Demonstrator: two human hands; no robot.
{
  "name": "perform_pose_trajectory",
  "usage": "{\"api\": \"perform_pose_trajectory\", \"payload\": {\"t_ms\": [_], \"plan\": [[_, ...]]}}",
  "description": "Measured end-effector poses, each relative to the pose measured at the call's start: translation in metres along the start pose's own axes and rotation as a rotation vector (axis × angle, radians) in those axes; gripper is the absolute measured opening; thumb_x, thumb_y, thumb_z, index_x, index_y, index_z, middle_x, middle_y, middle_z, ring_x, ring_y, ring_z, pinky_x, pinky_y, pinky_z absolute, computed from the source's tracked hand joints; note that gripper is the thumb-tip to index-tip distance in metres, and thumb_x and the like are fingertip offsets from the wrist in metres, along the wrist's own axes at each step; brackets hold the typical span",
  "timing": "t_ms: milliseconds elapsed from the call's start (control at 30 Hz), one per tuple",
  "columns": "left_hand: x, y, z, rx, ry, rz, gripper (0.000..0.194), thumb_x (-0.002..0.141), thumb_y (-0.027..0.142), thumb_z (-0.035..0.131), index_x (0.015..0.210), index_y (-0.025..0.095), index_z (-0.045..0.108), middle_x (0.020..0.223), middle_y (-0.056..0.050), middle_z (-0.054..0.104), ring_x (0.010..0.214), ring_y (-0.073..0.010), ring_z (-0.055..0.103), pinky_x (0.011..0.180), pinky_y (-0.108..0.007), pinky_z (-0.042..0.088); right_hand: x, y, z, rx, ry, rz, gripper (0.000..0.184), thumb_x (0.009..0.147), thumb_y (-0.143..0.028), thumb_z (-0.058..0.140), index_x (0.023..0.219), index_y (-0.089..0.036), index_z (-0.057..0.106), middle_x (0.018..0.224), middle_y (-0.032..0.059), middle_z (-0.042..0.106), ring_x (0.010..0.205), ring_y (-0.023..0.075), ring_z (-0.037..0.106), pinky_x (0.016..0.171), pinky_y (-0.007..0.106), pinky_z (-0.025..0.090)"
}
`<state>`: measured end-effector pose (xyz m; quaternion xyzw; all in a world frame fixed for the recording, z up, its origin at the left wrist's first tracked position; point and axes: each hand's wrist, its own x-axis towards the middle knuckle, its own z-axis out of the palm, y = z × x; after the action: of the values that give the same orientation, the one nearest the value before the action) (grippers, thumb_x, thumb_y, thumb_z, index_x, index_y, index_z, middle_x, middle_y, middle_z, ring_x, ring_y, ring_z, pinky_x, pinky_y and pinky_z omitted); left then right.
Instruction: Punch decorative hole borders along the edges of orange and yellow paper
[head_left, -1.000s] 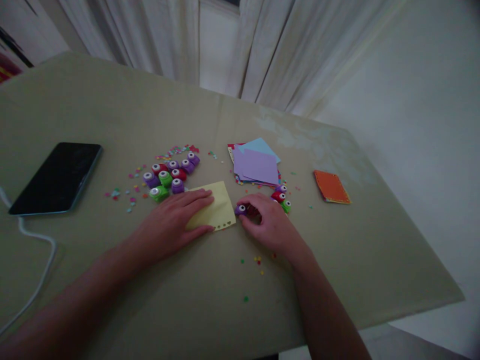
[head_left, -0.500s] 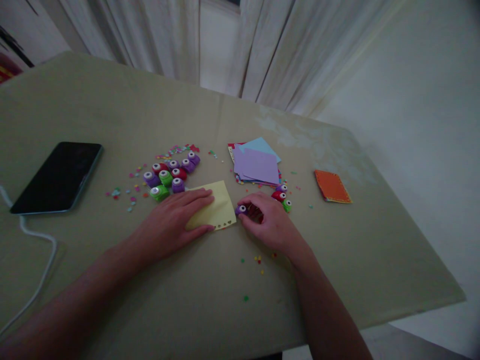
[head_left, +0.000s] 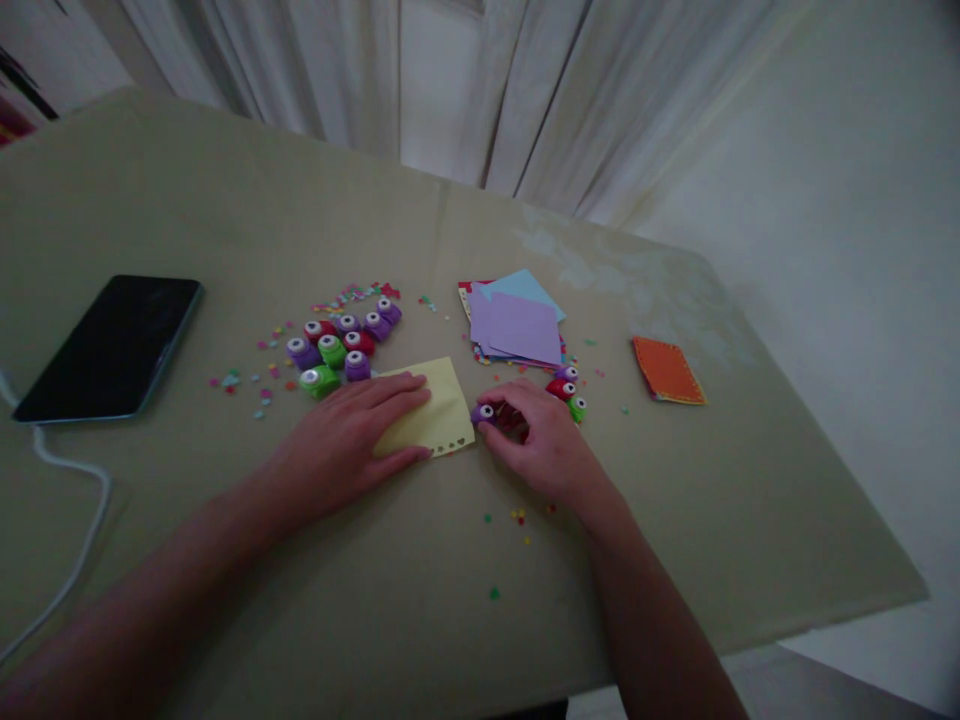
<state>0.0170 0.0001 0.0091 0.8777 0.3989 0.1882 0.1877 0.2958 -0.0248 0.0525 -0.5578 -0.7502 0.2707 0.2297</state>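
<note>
My left hand (head_left: 352,428) lies flat, fingers stretched out, on a yellow paper square (head_left: 436,412) on the table. Small heart-shaped holes run along the paper's near edge. My right hand (head_left: 536,440) is curled around a small purple paper punch (head_left: 482,412) right beside the paper's right edge. A red punch (head_left: 559,388) and a green punch (head_left: 577,407) sit just behind my right hand.
A cluster of several purple, green and red punches (head_left: 341,345) sits left of the paper amid coloured confetti. A stack of coloured paper squares (head_left: 516,322) lies behind, an orange pad (head_left: 667,369) to the right, a dark phone (head_left: 112,345) with a white cable (head_left: 67,480) at left.
Both hands hold the same places on the paper and the punch. Only the camera has shifted slightly.
</note>
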Motion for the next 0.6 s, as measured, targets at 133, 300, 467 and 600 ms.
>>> {"api": "perform_pose_trajectory", "payload": {"t_ms": [133,300,467,600], "plan": [[-0.0002,-0.0005,0.0002,-0.004,0.001,0.000,0.064,0.103,0.064,0.060,0.152,0.023,0.061,0.159,-0.012,0.060,0.143,-0.0342,0.060,0.121,-0.052,0.047,0.0004,-0.0016,0.0000,0.003,-0.008,-0.002,0.017,0.096,-0.017,0.071,0.111,-0.020,0.075,0.106,0.0058,0.074,0.087,0.0187,0.068,0.081,0.031,0.054],[-0.0005,-0.0008,0.0006,-0.012,0.005,0.000,0.064,0.102,0.064,0.061,0.152,0.023,0.062,0.159,-0.013,0.060,0.143,-0.0346,0.060,0.122,-0.052,0.047,0.0013,-0.0033,-0.0031,0.007,-0.045,-0.072,0.018,0.095,-0.012,0.069,0.110,-0.020,0.076,0.105,0.0056,0.074,0.091,0.0188,0.068,0.084,0.031,0.053],[-0.0001,0.0000,0.0003,-0.014,0.004,0.002,0.062,0.103,0.062,0.060,0.152,0.023,0.061,0.159,-0.012,0.060,0.143,-0.0338,0.059,0.123,-0.052,0.046,0.0013,-0.0033,-0.0078,0.014,-0.094,-0.119,0.021,0.093,-0.011,0.068,0.110,-0.021,0.075,0.107,0.0057,0.076,0.099,0.0204,0.069,0.088,0.032,0.053],[0.0002,0.0010,0.0001,-0.005,0.006,0.008,0.063,0.104,0.061,0.059,0.152,0.021,0.061,0.160,-0.013,0.059,0.145,-0.0347,0.058,0.123,-0.052,0.046,0.0009,-0.0014,-0.0083,0.041,-0.115,-0.130,0.020,0.095,-0.013,0.069,0.112,-0.021,0.076,0.110,0.0055,0.077,0.101,0.0203,0.070,0.091,0.033,0.054]]}}
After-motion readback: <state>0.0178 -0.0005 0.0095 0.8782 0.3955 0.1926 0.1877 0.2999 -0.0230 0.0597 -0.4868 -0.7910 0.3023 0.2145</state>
